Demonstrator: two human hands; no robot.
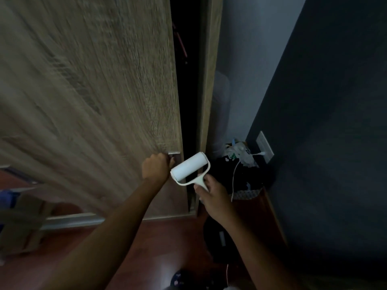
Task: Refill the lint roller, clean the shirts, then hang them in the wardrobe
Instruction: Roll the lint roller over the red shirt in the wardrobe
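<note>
Head view: wardrobe door held at its handle, lint roller carried in the other hand.
Left hand point(158, 168) has its fingers point(167, 161) curled round the metal handle point(174, 153) at the right edge of the wardrobe door point(104, 91), which stands ajar by a dark slit. Right hand point(212, 194) grips the stem of the lint roller point(189, 167), whose white roll is just beside the handle. No shirts show. Step, as judged: opening the wardrobe. Next move calls for drawing the door wider, roll kept off the wood.
</note>
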